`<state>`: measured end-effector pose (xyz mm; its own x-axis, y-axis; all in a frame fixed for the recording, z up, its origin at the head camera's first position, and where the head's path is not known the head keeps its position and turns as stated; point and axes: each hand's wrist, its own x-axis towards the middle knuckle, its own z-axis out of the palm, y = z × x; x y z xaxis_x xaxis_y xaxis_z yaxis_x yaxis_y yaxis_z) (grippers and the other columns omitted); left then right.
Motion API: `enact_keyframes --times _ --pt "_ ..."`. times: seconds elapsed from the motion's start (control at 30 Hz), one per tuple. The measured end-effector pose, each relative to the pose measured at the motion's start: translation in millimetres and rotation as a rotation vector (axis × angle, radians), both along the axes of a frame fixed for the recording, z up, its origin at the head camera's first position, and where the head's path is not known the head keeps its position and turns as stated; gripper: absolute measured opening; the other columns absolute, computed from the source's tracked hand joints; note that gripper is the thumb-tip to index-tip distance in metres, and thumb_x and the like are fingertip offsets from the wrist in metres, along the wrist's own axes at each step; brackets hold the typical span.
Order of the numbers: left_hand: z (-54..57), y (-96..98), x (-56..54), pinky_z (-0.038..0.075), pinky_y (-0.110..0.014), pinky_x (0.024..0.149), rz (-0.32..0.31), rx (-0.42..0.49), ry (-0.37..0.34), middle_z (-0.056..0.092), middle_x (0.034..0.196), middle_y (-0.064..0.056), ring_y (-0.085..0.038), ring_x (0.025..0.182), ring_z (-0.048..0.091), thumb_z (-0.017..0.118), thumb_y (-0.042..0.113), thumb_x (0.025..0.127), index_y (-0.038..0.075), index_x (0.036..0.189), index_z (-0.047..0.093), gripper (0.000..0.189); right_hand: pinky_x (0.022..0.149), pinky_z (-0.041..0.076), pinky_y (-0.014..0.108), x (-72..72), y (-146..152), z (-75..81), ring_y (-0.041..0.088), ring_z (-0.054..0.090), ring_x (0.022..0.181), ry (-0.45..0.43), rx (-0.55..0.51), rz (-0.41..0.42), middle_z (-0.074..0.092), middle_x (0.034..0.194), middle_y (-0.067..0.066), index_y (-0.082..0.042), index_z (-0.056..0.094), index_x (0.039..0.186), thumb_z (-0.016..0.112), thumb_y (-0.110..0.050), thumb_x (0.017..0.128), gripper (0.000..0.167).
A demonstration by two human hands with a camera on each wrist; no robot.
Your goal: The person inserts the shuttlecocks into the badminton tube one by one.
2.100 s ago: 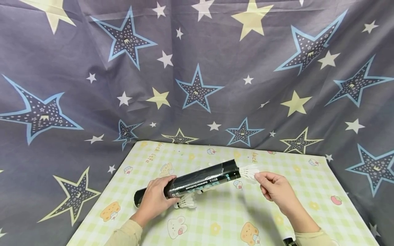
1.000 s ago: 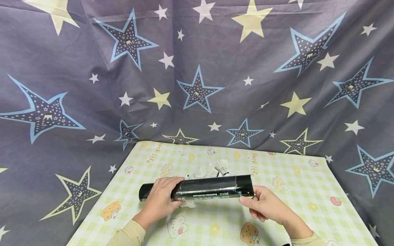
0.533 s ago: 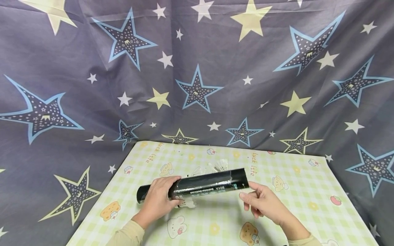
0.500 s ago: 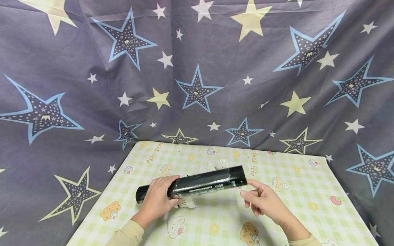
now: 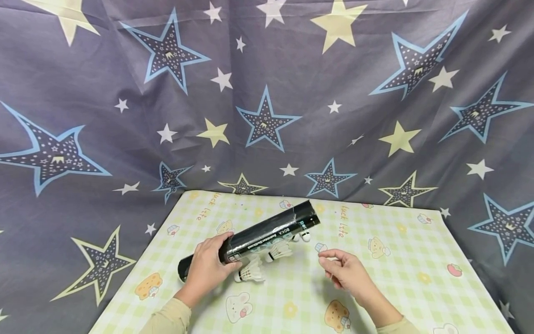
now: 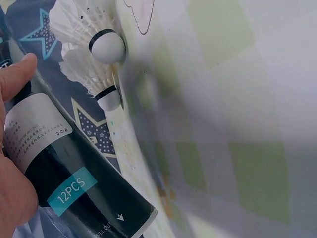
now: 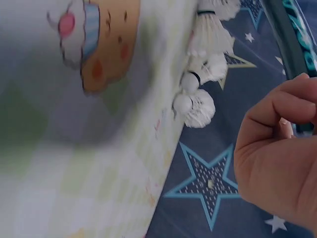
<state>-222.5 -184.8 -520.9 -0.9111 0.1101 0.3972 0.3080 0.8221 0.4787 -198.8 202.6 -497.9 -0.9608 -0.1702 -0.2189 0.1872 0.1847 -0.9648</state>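
Note:
My left hand (image 5: 207,266) grips the lower part of a black shuttlecock tube (image 5: 267,230), which slants up to the right over the table. The tube's open mouth faces right. My right hand (image 5: 346,273) hovers apart from the mouth, below and to its right, with loosely bent fingers and nothing seen between them. Beneath the tube lie white feather shuttlecocks: one by the left thumb (image 5: 250,271), another shuttlecock (image 5: 279,250) under the printed label, and a cork tip (image 5: 306,236) near the mouth. The tube hides parts of these. The left wrist view shows the tube's "12PCS" label (image 6: 72,191).
A table (image 5: 417,260) is covered with a green-and-white checked cloth printed with cartoon figures. Behind it hangs a dark curtain (image 5: 292,69) with stars. In the right wrist view several shuttlecocks (image 7: 198,109) lie close together.
The shuttlecock my right hand pinched at the tube's mouth went inside. Since then the mouth end has tipped upward, and my right hand has drawn away from it, uncovering shuttlecocks beneath.

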Motion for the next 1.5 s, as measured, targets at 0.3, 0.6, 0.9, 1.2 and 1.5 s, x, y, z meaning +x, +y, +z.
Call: enact_keyframes --times 0.3,0.6,0.9,1.2,1.5 --pt "-0.1 0.0 -1.9 0.048 -0.052 0.109 0.0 -0.007 0.012 0.072 0.142 -0.01 -0.033 0.127 0.067 0.104 0.035 0.066 0.018 0.147 0.063 0.093 0.046 0.036 0.021 -19.9 -32 -20.7 0.008 0.046 0.047 -0.011 0.009 0.057 0.071 0.073 0.001 0.0 0.06 0.146 0.07 -0.029 0.105 0.051" --pt "1.4 0.4 -3.5 0.048 -0.053 0.109 -0.017 -0.012 0.009 0.071 0.143 -0.01 -0.034 0.128 0.067 0.104 0.036 0.067 0.017 0.148 0.062 0.093 0.046 0.04 0.018 -44.7 -62 -44.3 0.004 0.054 0.051 -0.088 -0.01 0.017 0.08 0.088 0.009 -0.001 0.056 0.151 0.069 -0.035 0.105 0.06" --pt "1.3 -0.1 -5.6 0.048 -0.052 0.108 -0.015 -0.02 0.031 0.072 0.142 -0.009 -0.032 0.127 0.068 0.104 0.037 0.066 0.017 0.146 0.064 0.092 0.048 0.042 0.017 -55.3 -77 -53.9 0.002 0.057 0.053 -0.078 -0.022 -0.005 0.082 0.092 0.01 0.001 0.061 0.145 0.07 -0.033 0.104 0.054" --pt "-0.4 0.2 -6.0 0.048 -0.052 0.111 -0.023 -0.026 -0.007 0.07 0.144 -0.008 -0.032 0.129 0.066 0.103 0.037 0.068 0.016 0.148 0.063 0.092 0.045 0.039 0.018 -39.3 -53 -44.6 0.004 0.056 0.052 -0.041 0.021 -0.105 0.081 0.103 0.015 -0.001 0.073 0.129 0.073 -0.027 0.102 0.038" --pt "-2.1 0.2 -6.7 0.048 -0.053 0.112 -0.032 -0.018 0.001 0.071 0.143 -0.008 -0.032 0.13 0.066 0.104 0.036 0.067 0.016 0.147 0.063 0.092 0.051 0.045 0.018 -25.1 27 3.0 0.004 0.057 0.059 0.034 -0.069 -0.328 0.081 0.101 -0.009 -0.013 0.078 0.118 0.074 -0.037 0.102 0.029"
